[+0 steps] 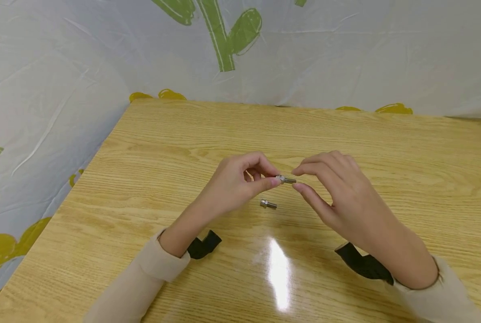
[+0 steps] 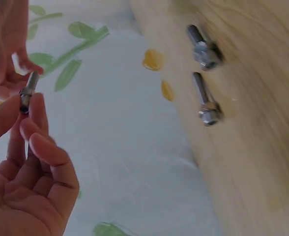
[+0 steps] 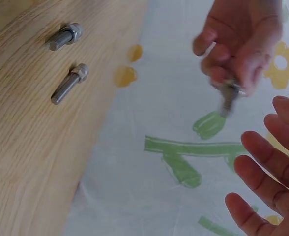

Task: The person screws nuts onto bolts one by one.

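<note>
Between its thumb and index finger, my left hand (image 1: 240,181) pinches a small metal bolt (image 1: 290,181) by the head end. The shank points toward my right hand (image 1: 347,195), and a wider collar like a nut sits near the head. My right thumb and fingers are spread around the shank's tip, apart from it; the right wrist view shows those fingers (image 3: 267,172) loosely extended. Two similar bolts lie on the table in the wrist views, one nearer bolt (image 2: 207,101) and another bolt (image 2: 203,49). Only one lying bolt (image 1: 268,204) shows in the head view.
The wood-grain table (image 1: 163,148) spreads under both hands, with a bright reflection in front. Behind and to the left hangs a pale sheet (image 1: 325,58) with green and yellow plant patterns. Dark straps (image 1: 204,244) show at both wrists.
</note>
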A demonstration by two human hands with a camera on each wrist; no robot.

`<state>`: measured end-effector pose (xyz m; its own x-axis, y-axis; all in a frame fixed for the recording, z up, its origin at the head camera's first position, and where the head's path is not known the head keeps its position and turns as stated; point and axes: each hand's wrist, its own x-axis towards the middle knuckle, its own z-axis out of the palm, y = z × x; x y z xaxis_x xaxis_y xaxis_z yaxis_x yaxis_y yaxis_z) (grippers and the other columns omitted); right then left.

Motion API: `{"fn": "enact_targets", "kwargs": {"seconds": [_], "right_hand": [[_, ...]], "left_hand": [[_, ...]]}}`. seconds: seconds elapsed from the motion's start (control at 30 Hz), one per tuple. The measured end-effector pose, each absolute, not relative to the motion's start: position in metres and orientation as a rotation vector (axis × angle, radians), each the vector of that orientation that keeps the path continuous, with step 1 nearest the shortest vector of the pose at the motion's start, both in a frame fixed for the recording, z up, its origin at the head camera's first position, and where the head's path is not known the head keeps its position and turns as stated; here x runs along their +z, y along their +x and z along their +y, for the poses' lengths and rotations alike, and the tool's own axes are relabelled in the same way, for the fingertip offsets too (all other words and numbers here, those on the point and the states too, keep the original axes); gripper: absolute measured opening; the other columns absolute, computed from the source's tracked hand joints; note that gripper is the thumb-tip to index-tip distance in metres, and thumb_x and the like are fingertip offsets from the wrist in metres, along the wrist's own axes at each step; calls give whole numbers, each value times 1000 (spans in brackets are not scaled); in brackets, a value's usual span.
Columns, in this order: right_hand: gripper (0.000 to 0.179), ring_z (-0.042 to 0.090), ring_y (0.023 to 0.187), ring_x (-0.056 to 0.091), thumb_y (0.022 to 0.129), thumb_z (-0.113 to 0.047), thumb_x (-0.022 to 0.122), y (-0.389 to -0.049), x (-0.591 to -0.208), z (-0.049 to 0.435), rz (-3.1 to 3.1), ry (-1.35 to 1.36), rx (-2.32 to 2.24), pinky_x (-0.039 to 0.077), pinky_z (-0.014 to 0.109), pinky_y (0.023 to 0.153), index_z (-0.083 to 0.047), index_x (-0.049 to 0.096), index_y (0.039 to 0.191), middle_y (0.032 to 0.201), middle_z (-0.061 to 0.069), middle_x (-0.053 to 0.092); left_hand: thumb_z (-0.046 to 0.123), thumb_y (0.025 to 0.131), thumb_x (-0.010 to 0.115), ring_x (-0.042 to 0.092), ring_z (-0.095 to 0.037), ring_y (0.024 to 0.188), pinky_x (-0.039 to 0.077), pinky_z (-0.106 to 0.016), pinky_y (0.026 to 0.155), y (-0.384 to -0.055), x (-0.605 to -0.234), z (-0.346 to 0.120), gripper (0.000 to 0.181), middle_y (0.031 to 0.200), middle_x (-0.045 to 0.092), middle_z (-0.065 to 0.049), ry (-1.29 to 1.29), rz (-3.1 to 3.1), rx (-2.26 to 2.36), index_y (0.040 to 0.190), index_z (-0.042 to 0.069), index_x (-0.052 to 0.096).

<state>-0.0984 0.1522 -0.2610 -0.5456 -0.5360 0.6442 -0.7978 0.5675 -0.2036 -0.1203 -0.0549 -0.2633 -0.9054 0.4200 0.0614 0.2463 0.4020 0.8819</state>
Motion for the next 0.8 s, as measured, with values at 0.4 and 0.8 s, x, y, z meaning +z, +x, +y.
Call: {"fn": "enact_targets", "kwargs": {"seconds": [0.4, 0.8], "right_hand": [[36, 20, 92, 54, 99, -35, 41, -104, -267, 155, -2351, 1094, 725, 40, 33, 81, -6, 63, 97, 96, 4, 62], [36, 18, 91, 58, 99, -36, 40, -107, -276, 159, -2411, 1158, 670, 45, 30, 80, -8, 63, 93, 94, 2, 63]], "left_hand": [[17, 86, 68, 53, -12, 65, 43, -21, 58, -155, -300, -61, 8, 77, 61, 1, 561, 2530, 963, 84, 12, 61], [13, 84, 69, 51, -13, 69, 40, -22, 62, -165, -312, -53, 10, 76, 59, 0, 660, 2569, 658, 82, 12, 59]]}}
